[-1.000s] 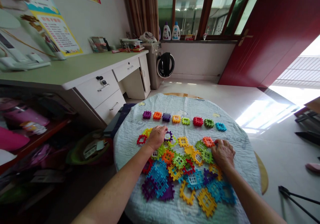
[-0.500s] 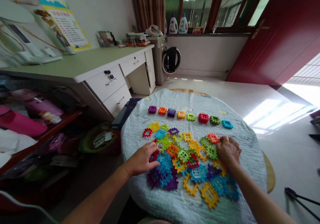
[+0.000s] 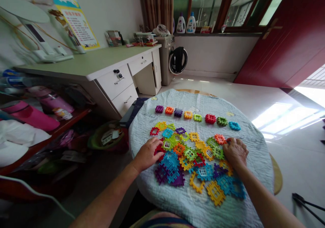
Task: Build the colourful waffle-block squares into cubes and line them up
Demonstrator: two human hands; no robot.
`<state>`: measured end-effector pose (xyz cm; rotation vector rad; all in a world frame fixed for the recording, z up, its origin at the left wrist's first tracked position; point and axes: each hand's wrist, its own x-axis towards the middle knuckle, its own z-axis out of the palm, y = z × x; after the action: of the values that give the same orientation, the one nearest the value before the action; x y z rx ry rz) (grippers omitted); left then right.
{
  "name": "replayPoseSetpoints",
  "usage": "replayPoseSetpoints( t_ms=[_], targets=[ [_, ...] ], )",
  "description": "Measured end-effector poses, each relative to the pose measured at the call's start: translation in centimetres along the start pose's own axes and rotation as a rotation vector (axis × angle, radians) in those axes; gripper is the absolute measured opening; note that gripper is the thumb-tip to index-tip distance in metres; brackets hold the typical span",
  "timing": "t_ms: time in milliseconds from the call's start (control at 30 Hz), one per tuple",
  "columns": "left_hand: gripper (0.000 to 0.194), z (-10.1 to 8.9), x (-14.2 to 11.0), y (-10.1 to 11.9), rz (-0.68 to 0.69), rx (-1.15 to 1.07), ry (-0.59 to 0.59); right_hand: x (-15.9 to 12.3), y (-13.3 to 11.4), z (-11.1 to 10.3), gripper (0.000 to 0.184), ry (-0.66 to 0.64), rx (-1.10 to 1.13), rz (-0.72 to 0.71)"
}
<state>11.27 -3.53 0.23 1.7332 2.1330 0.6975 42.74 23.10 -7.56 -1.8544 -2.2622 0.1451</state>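
Observation:
My left hand (image 3: 148,154) is at the left edge of a loose pile of colourful plastic interlocking pieces. Its fingers and thumb are around a red interlocking piece (image 3: 158,148), partly hidden by the hand. My right hand (image 3: 236,151) rests on the cloth at the pile's right side, fingers loosely bent and apart. Its fingertips are close to an orange-red piece (image 3: 220,139) and a green piece (image 3: 217,152); I see nothing held in it. Blue pieces (image 3: 170,160), a purple piece (image 3: 179,180) and a yellow window piece (image 3: 215,193) lie nearer me.
Beyond the pile runs a row of small stacks, among them a red stack (image 3: 210,119) and a blue stack (image 3: 234,125). A pale blue cloth (image 3: 243,119) covers the round table. A desk (image 3: 83,63) stands at left, a washing machine (image 3: 167,60) behind.
The view has shifted slightly. My left hand has moved a little away from me along the pile's left edge, around the red piece. My right hand stays in nearly the same place.

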Motion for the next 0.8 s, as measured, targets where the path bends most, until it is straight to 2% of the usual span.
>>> replayPoseSetpoints(
  t_ms=[67,200,267,333,433,600,667,733,800],
  targets=[
    [0.04,0.1,-1.0,-0.4,0.026,0.03,0.026,0.0,0.1,0.1,0.037,0.004,0.003,-0.003],
    [0.112,2.1,-3.9,-0.8,0.112,0.122,-0.043,0.1,0.2,0.3,0.037,0.016,0.008,0.002],
    [0.127,3.6,-4.8,-0.8,0.137,0.164,-0.076,0.1,0.2,0.4,0.037,0.023,0.02,0.008],
    [0.128,5.0,-4.8,-0.8,0.146,0.189,-0.063,0.1,0.2,0.5,0.035,0.033,0.04,0.011],
    [0.117,6.1,-3.7,-0.7,0.142,0.201,-0.003,0.4,0.4,0.2,0.032,0.045,0.105,0.012],
    [0.103,6.9,-1.5,-0.6,0.153,0.2,0.073,-0.1,2.1,-1.8,0.041,-0.083,0.448,-0.028],
    [0.092,7.1,-1.3,-0.5,0.129,0.214,0.139,-1.9,3.1,-2.8,0.048,-0.115,0.53,-0.083],
    [0.083,7.2,-1.4,-0.3,0.081,0.228,0.229,-4.9,4.1,-3.5,0.054,-0.145,0.516,-0.159],
    [0.082,7.1,-1.8,0.0,0.049,0.235,0.288,-8.5,4.8,-3.7,0.064,-0.179,0.449,-0.227]
  ],
)
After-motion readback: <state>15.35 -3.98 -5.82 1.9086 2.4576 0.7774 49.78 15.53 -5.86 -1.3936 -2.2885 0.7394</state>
